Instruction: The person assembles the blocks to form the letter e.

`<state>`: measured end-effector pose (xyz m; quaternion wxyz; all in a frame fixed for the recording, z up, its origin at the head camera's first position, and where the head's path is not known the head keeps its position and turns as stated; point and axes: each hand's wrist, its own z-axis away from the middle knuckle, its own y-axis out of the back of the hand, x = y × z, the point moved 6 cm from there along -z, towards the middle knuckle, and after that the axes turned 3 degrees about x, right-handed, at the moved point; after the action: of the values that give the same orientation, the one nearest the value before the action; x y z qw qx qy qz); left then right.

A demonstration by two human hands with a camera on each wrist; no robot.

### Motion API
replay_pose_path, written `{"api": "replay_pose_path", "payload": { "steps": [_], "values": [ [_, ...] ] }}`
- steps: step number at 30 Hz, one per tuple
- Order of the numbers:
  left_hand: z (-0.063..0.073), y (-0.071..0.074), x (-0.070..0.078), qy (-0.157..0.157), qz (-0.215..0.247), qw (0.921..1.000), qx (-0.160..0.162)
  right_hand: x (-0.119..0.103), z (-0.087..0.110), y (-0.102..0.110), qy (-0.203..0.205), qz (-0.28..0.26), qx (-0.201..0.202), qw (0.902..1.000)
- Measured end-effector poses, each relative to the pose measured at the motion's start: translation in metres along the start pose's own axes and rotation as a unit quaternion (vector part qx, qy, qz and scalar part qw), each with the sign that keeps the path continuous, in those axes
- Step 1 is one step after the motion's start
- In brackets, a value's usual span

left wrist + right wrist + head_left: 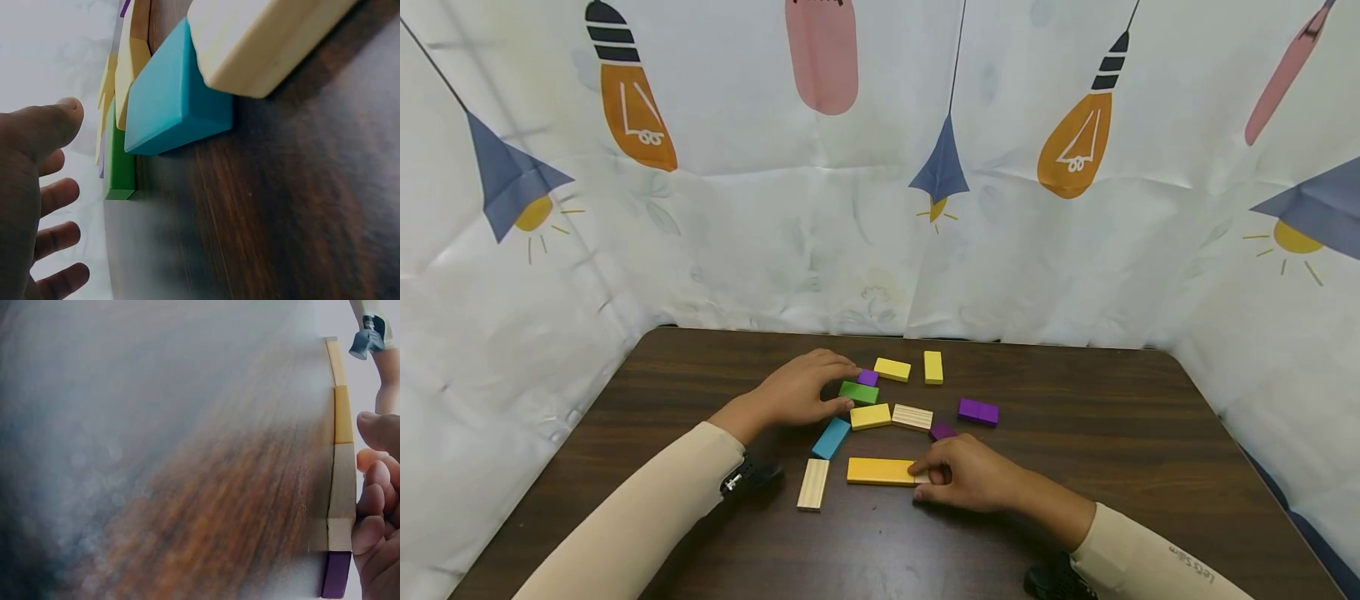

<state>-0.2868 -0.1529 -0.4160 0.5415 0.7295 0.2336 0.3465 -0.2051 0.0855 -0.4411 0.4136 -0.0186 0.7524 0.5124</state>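
Left grip (801, 390) arches over the green block (859, 392), thumb at its near edge and fingertips at its far side, so the fingers curl round it on the dark worktop (1150, 467). Just beyond its fingertips sits a small purple block (868, 377); nearer its wrist lies a blue block (831, 438). Right grip (966, 477) pinches the right end of a long yellow block (880, 471), flat on the worktop.
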Motion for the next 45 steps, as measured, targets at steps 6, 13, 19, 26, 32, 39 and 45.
{"api": "replay_pose_path", "payload": {
  "steps": [6, 13, 19, 26, 32, 39, 45],
  "values": [
    [-0.009, -0.008, -0.005, 0.009, -0.004, 0.9998, -0.015, 0.001, 0.0, -0.001, 0.003, 0.001, 0.0, 1.0],
    [-0.013, -0.014, -0.007, 0.026, -0.008, 0.9989, -0.039, 0.002, 0.0, -0.002, 0.0, 0.003, -0.002, 1.0],
    [-0.013, -0.018, -0.009, 0.034, -0.005, 0.9982, -0.05, 0.001, 0.0, -0.002, 0.002, 0.002, -0.004, 1.0],
    [-0.01, -0.016, -0.016, 0.041, -0.009, 0.9984, -0.039, 0.002, 0.0, -0.001, 0.003, 0.003, -0.003, 1.0],
    [-0.005, -0.01, -0.023, 0.053, -0.006, 0.9981, -0.031, 0.001, 0.001, -0.002, 0.005, 0.002, 0.0, 1.0],
    [0.003, -0.003, -0.033, 0.058, -0.015, 0.998, -0.021, 0.002, 0.0, -0.001, 0.001, 0.006, 0.0, 1.0],
    [0.005, 0.002, -0.042, 0.067, -0.027, 0.9974, -0.008, 0.002, 0.0, -0.001, 0.003, 0.004, 0.002, 1.0]
  ]
}}
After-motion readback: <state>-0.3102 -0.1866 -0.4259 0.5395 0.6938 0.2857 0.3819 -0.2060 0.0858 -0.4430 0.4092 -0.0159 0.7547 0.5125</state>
